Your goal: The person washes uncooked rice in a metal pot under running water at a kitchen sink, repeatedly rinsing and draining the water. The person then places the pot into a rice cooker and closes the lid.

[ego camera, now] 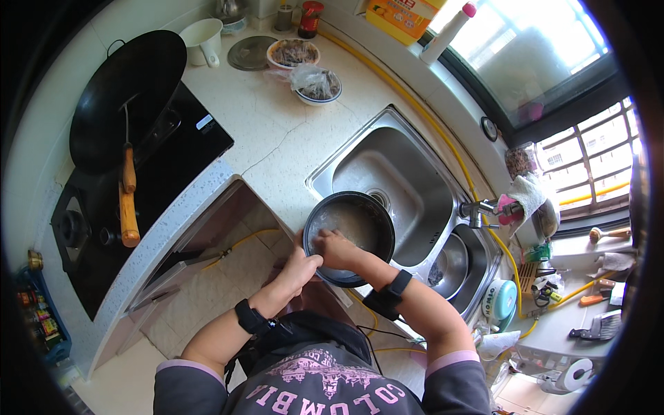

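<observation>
A dark round cooking pot sits at the near edge of the sink, partly over the steel basin. My left hand grips its rim on the near left side, thumb along the edge. Inside, cloudy whitish liquid covers the bottom; what lies beneath is not clear. My right hand reaches into the pot with its fingers bent down at the liquid, and their tips are hidden. Both wrists wear black bands.
A chrome faucet stands right of the basin, beside a smaller basin holding a metal bowl. A wok rests on the stove at left. Two food bowls stand at the back. A yellow hose runs behind the sink.
</observation>
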Demonstrator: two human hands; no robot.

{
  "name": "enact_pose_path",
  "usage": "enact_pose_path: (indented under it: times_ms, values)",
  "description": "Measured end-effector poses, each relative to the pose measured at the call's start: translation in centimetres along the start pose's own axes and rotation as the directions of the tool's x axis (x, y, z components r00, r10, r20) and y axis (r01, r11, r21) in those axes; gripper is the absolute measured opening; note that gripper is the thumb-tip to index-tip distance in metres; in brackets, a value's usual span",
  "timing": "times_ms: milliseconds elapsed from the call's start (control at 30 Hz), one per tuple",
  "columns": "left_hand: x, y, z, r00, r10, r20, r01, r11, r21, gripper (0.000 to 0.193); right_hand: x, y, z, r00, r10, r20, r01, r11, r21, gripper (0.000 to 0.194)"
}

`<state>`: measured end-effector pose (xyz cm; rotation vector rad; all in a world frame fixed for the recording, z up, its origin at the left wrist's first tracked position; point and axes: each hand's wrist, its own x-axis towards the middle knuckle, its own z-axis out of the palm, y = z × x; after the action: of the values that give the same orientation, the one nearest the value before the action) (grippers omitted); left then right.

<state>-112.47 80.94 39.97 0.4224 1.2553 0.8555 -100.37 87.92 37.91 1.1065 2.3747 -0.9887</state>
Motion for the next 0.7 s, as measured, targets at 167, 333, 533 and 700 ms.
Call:
enact_pose_path:
  times_ms: [167, 333, 533, 700]
  values:
    - [1.0, -0.8, -0.3, 0.987, 0.159, 0.007, -0.159, 0.984, 0.086, 0.072, -4.6, 1.1, -1.2, 0.996, 0.035, 0.078, -0.011, 0.956, -0.292, 0.025]
    - [0.6, -0.8, -0.2, 0.985, 0.173, 0.003, -0.173, 0.984, 0.026, 0.069, -5.4, 1.7, -3.4, 0.967, 0.086, -0.241, -0.194, 0.86, -0.472, 0.021]
    - [-0.3, 0.4, 0.2, 0.985, 0.173, 0.018, -0.173, 0.985, 0.001, 0.068, -2.0, 2.3, -2.8, 0.86, 0.43, -0.275, -0.426, 0.901, 0.078, 0.045]
    - [0.0, 0.1, 0.0, 0.996, 0.091, 0.002, -0.091, 0.995, 0.05, 0.072, -0.6, 1.6, -2.3, 0.934, 0.323, -0.149, -0.235, 0.876, 0.422, 0.056]
